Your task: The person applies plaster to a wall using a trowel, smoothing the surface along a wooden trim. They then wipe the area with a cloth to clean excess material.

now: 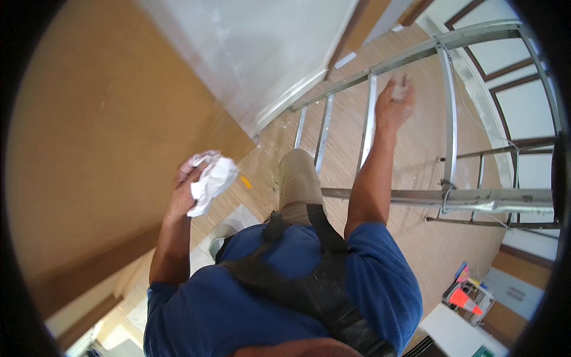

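A crumpled white cloth (214,181) is bunched in my left hand (185,178), whose fingers are closed round it. That hand is beside a tan wooden panel (119,119), apart from the white wall. My right hand (395,106) is stretched forward over the metal ladder (367,113), near one of its rungs. Motion smears its fingers; they look partly curled, and whether anything is in them I cannot make out. One of my legs, in beige trousers (299,178), is close by the ladder's lower rungs.
A white wall (250,47) with a pale skirting stands ahead. Wood-look floor (416,149) lies below, with a yellow strip (246,182) on it. Wire (447,187) is tied round the ladder's rail. An orange cone (466,301) and a white surface (455,333) are at the lower right.
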Tool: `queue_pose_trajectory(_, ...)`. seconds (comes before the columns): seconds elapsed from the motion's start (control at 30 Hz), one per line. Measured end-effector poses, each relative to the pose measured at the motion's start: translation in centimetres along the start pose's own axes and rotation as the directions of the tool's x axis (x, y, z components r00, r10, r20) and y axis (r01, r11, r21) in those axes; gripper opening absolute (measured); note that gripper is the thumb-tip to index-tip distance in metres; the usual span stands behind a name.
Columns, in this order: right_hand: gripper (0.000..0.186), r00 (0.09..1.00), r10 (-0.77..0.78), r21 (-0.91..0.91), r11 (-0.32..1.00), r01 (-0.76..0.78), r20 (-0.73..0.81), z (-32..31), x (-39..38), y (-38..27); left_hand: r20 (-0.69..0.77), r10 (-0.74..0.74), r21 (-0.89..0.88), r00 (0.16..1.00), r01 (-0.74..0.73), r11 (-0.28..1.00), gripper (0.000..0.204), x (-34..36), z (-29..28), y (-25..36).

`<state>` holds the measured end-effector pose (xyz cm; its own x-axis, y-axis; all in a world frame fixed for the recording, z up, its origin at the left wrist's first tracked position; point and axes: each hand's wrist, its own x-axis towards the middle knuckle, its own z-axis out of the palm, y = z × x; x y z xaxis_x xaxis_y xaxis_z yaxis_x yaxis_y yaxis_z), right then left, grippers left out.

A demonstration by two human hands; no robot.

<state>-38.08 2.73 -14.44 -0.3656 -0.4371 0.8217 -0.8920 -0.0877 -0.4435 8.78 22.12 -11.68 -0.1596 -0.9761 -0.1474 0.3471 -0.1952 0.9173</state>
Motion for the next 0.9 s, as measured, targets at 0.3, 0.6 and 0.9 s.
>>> queue_pose_trajectory(0.3,0.089,0.781,0.623,-0.688,0.588,-0.425,0.051,-0.7,21.3,15.1,0.331,0.033,0.546,0.943,-0.220,0.809,0.024,22.8,14.5,18.3)
queue_pose_trajectory(0.6,0.102,0.565,0.724,-0.694,0.639,-0.334,0.395,0.1,21.0,7.5,0.326,-0.288,0.104,0.900,0.269,0.957,0.033,29.1,16.7,17.4)
queue_pose_trajectory(0.9,0.081,0.431,0.807,-0.633,0.587,-0.504,0.405,0.5,23.3,4.5,0.454,-0.312,-0.335,0.835,0.484,0.808,0.055,42.0,31.5,20.5)
